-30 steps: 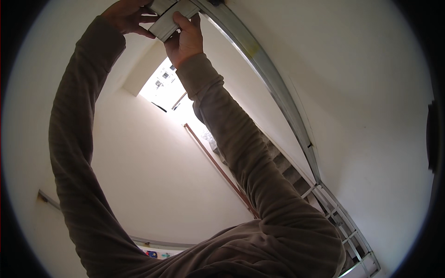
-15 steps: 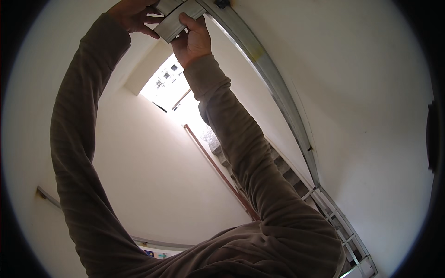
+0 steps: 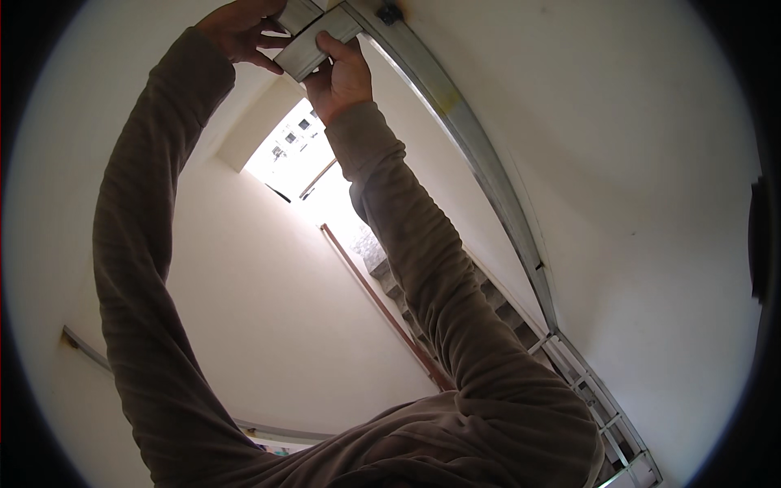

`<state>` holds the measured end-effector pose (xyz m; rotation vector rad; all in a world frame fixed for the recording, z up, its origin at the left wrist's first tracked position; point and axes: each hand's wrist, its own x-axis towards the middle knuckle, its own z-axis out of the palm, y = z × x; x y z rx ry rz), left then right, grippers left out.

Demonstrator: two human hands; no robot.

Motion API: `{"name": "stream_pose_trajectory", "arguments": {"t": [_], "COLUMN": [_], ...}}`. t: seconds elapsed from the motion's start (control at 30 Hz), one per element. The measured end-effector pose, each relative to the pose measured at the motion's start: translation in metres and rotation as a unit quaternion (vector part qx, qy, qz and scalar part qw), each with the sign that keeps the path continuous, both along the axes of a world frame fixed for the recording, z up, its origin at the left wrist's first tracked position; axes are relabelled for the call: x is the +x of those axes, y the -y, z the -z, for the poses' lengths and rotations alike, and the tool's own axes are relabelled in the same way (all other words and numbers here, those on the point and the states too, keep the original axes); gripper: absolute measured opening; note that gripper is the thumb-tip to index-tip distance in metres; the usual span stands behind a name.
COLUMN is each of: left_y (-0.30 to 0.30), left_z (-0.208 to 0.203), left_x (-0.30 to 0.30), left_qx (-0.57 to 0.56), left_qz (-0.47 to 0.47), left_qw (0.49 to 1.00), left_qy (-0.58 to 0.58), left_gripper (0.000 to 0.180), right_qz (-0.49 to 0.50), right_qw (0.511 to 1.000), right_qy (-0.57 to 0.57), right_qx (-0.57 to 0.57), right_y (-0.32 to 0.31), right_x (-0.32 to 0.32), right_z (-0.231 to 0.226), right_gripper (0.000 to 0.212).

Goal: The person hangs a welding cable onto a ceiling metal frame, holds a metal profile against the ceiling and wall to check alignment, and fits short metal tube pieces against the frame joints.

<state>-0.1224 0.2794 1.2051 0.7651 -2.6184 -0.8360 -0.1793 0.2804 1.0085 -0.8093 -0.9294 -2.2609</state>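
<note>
Overhead, at the top of the head view, my right hand (image 3: 346, 80) grips a short pale-grey metal channel (image 3: 307, 50), its thumb pressed on the flat face and its fingers behind. Just above that lies a second grey metal piece (image 3: 298, 15), partly cut off by the picture's edge. My left hand (image 3: 242, 34) is at this second piece, its spread fingers reaching to the side and partly hidden behind it. The right end of the channel meets a long metal frame rail (image 3: 455, 110); whether they are joined I cannot tell.
The frame rail runs down along a white wall (image 3: 643, 179) to a metal lattice (image 3: 598, 398) at the lower right. Behind my right arm are stone steps (image 3: 390, 281) and a reddish-brown handrail (image 3: 382, 305). A bright opening (image 3: 285, 154) lies beyond.
Both hands and the metal pieces sit slightly lower in the picture, and my left arm slightly further right. The grip of my right hand is the same.
</note>
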Motion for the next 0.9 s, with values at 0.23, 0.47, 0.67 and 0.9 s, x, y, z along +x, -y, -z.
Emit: {"name": "stream_pose_trajectory", "arguments": {"t": [0.23, 0.47, 0.67, 0.9], "left_y": [-0.052, 0.005, -0.059, -0.017], "left_z": [0.038, -0.001, 0.043, 0.05], "left_x": [-0.008, 0.002, 0.023, 0.025], "left_qx": [-0.025, -0.012, -0.118, -0.097], "left_qz": [0.008, 0.017, 0.062, 0.108], "left_qw": [1.0, 1.0, 0.991, 0.966], "left_qy": [0.001, -0.004, -0.015, -0.212], "left_gripper": [0.064, 0.064, 0.062, 0.065], "right_qz": [0.002, -0.019, 0.009, 0.12], "right_qw": [0.999, 0.998, 0.99, 0.897], "right_qy": [0.02, 0.018, -0.058, -0.216], "right_qx": [0.028, 0.058, 0.126, 0.367], "right_y": [-0.001, -0.006, -0.026, -0.097], "right_x": [-0.015, 0.001, 0.011, 0.063], "right_z": [0.012, 0.0, 0.029, 0.11], "right_gripper": [0.035, 0.032, 0.032, 0.035]}}
